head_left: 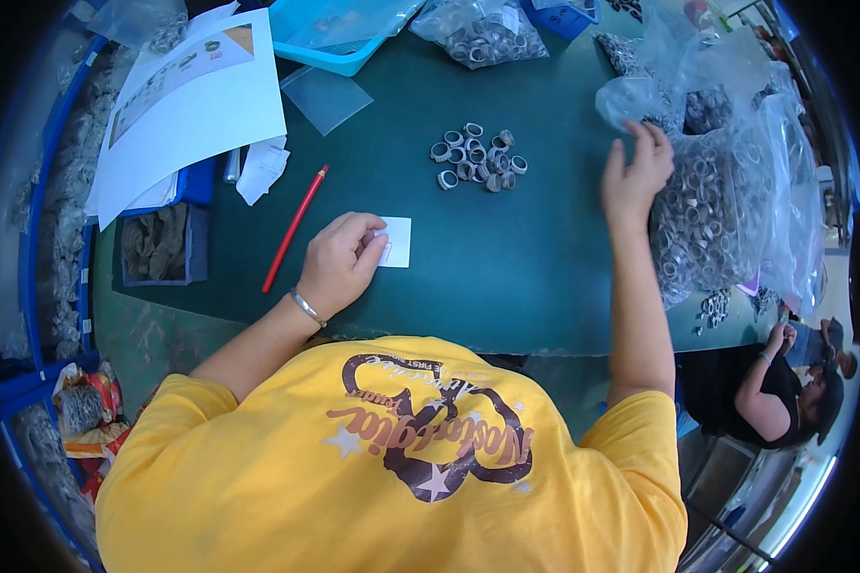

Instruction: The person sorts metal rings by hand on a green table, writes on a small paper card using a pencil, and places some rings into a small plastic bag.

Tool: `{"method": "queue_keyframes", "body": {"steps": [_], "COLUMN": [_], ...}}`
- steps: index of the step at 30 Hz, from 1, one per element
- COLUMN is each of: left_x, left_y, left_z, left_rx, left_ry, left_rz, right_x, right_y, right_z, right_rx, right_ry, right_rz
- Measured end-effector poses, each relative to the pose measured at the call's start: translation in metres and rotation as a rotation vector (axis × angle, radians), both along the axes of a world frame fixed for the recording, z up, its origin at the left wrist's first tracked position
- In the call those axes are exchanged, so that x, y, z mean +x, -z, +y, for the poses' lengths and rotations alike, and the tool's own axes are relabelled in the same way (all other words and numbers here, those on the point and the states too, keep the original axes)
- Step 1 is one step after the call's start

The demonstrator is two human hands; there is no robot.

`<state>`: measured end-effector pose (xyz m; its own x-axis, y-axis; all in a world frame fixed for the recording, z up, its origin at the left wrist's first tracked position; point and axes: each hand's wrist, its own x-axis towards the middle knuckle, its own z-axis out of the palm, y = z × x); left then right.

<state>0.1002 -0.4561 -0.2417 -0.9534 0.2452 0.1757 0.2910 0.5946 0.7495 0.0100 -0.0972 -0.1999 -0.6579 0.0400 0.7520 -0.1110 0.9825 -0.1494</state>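
Note:
My left hand (339, 263) rests on the green table with its fingers curled. Its fingertips and thumb pinch the left edge of a small white paper slip (398, 243). Left of that hand lies a red pencil (296, 229) at a slant. Farther out, a loose heap of grey metal rings (473, 158) sits in the middle of the table. My right hand (637, 177) is raised at the left side of a large clear plastic bag (707, 205) full of similar rings. Its fingers are bent but apart, and nothing shows in them.
A light-blue basket (344, 59), a flat clear bag (327, 98) and another bag of rings (487, 38) lie at the far side. White printed sheets (201, 124) and a bin with grey cloth (162, 244) stand left. A co-worker (779, 392) sits at right.

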Motion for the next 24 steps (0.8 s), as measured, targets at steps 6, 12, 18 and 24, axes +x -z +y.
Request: {"method": "queue_keyframes", "body": {"steps": [6,12,18,24], "left_x": [-0.002,-0.001,-0.002,0.000], "left_y": [-0.004,-0.001,-0.001,-0.002], "left_z": [0.004,0.005,0.005,0.005], "left_rx": [-0.042,-0.035,-0.063,-0.036], "left_ry": [0.036,0.019,0.037,0.026], "left_rz": [0.040,0.037,0.060,0.034], "right_x": [0.032,0.043,0.028,0.048], "right_y": [0.031,0.029,0.039,0.028], "right_z": [-0.073,-0.054,-0.094,-0.067], "right_rx": [-0.199,-0.218,-0.283,-0.353], "right_ry": [-0.570,-0.714,-0.716,-0.843], "right_rz": [-0.493,-0.620,-0.502,-0.624]}}
